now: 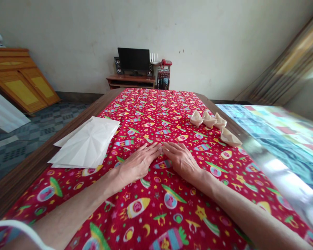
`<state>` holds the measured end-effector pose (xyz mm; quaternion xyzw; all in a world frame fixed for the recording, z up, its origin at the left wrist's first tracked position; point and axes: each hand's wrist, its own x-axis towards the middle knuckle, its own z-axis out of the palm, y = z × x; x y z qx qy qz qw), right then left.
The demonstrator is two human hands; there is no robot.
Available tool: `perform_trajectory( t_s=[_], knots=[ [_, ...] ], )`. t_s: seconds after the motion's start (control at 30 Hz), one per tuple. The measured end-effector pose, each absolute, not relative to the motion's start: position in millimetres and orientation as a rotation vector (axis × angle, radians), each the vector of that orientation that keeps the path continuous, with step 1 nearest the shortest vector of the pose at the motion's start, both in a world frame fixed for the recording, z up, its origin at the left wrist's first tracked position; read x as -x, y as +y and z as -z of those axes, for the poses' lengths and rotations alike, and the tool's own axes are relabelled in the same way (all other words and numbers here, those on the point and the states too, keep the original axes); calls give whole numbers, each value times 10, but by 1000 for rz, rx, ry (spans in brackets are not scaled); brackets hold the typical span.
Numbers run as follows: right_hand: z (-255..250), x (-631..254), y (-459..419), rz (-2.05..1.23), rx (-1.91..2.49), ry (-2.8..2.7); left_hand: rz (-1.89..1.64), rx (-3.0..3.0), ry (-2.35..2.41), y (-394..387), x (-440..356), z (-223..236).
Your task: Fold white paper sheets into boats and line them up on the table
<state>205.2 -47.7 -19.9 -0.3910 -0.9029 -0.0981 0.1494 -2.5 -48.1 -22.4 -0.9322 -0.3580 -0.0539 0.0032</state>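
My left hand (142, 159) lies flat, palm down, on the red patterned cloth (146, 208) with its fingers stretched out. Beside it, my right hand (181, 158) rests the same way, and the fingertips of both hands meet or nearly meet in the middle. Neither hand holds anything that I can see. To the left of my left hand is a stack of creased white paper sheets (88, 146). Right of and beyond my right hand, several folded paper boat-like shapes sit in a cluster, with one such folded paper shape (231, 138) nearest me.
The cloth covers a brown wooden table (75, 128). Behind it stand a monitor (134, 59) and speakers on a small desk (130, 80). A bed (284, 146) lies along the right, and a wooden cabinet (23, 81) at left. A white cable (21, 225) crosses the lower left.
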Motion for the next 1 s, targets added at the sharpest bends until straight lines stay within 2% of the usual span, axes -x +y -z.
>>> perform_trajectory(
  t_s=[0.33,0.5,0.6,0.83,1.0],
  knots=[
    [211,-2157,-476,354,1180,-2650,34,2794,-1225,-612,97,72],
    [211,-2231,-451,360,1228,-2641,74,2781,-1250,-627,162,44],
    [211,-2250,-434,315,1228,-2602,198,2764,-1251,-608,212,65],
    [230,-2237,-357,44,1203,-2332,729,2708,-1348,-422,230,222],
    [310,-2221,-237,-160,1202,-2205,903,2687,-1363,-351,217,286]
  ],
)
